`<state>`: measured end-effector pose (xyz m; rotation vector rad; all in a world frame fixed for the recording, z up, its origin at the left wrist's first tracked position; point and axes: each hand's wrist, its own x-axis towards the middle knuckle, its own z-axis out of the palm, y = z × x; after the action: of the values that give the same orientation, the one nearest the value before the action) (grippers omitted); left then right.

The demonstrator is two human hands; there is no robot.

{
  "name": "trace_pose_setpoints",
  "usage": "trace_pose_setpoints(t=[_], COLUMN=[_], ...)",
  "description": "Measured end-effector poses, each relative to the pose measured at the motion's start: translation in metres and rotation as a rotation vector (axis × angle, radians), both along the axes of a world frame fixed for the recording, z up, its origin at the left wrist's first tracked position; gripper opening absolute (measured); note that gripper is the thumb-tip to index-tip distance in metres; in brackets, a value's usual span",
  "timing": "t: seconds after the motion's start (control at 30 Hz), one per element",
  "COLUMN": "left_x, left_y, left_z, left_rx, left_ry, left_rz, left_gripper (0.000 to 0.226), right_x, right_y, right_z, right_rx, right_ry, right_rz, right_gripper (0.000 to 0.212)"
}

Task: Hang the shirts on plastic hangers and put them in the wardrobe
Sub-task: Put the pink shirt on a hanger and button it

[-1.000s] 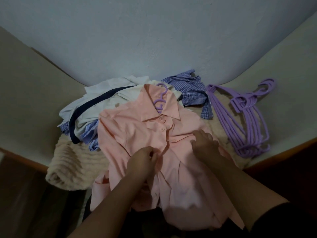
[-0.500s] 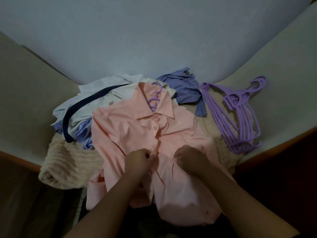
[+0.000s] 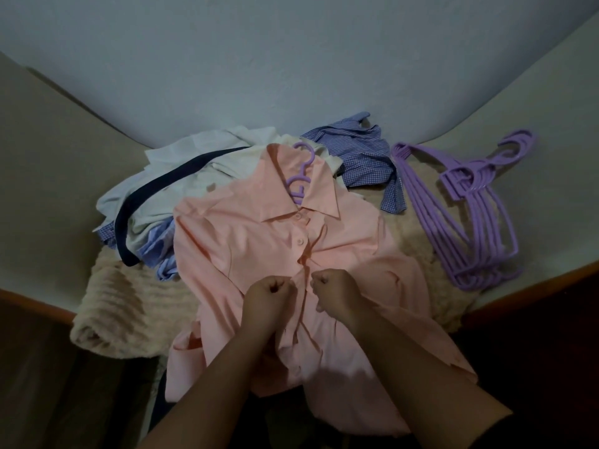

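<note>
Both hands pinch the button placket of the peach shirt (image 3: pixel 246 254): my left hand (image 3: pixel 270 294) curls on the left edge of the front, my right hand (image 3: pixel 334 291) on the right edge, knuckles nearly touching at mid-chest (which button I cannot tell). I see the shirt lying face up on a cream blanket (image 3: pixel 129 306), its collar at the far end, with a purple hanger hook (image 3: pixel 303 168) poking out of the neck. Just to the far left sits a heap of white and blue shirts (image 3: pixel 181 189); a blue checked shirt (image 3: pixel 359 160) lies far right of the collar. Further right, a stack of purple hangers (image 3: pixel 470 209) rests on the bed's edge.
</note>
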<state>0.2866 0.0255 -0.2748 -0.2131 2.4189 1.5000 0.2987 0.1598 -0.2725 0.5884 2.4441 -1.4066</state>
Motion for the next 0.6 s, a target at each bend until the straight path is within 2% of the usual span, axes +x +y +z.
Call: trace_pose_setpoints(t=[0.07, 0.13, 0.23, 0.33, 0.47, 0.6], left_x=[-0.004, -0.006, -0.010, -0.015, -0.012, -0.008], left_y=[-0.003, -0.007, -0.011, -0.013, -0.012, -0.009], left_z=[-0.001, -0.002, -0.005, -0.009, -0.008, 0.002], left_rx=[0.076, 0.103, 0.128, 0.134, 0.164, 0.252], left_ry=[-0.080, -0.140, -0.202, -0.207, -0.162, -0.244], left_rz=[0.068, 0.093, 0.088, 0.063, 0.043, 0.040], left_gripper=[0.024, 0.019, 0.012, 0.013, 0.020, 0.027], right_x=[-0.007, -0.009, -0.013, -0.014, -0.010, -0.007], right_y=[-0.002, -0.005, -0.007, -0.009, -0.010, -0.008], right_z=[-0.008, -0.011, -0.019, -0.019, -0.015, -0.002], right_rx=[-0.027, -0.078, -0.034, 0.015, 0.162, -0.008], right_ry=[-0.069, -0.068, -0.029, -0.018, 0.017, -0.009], right_rz=[0.004, -0.052, -0.052, -0.065, 0.035, -0.091], right_gripper=[0.023, 0.024, 0.021, 0.017, 0.017, 0.021])
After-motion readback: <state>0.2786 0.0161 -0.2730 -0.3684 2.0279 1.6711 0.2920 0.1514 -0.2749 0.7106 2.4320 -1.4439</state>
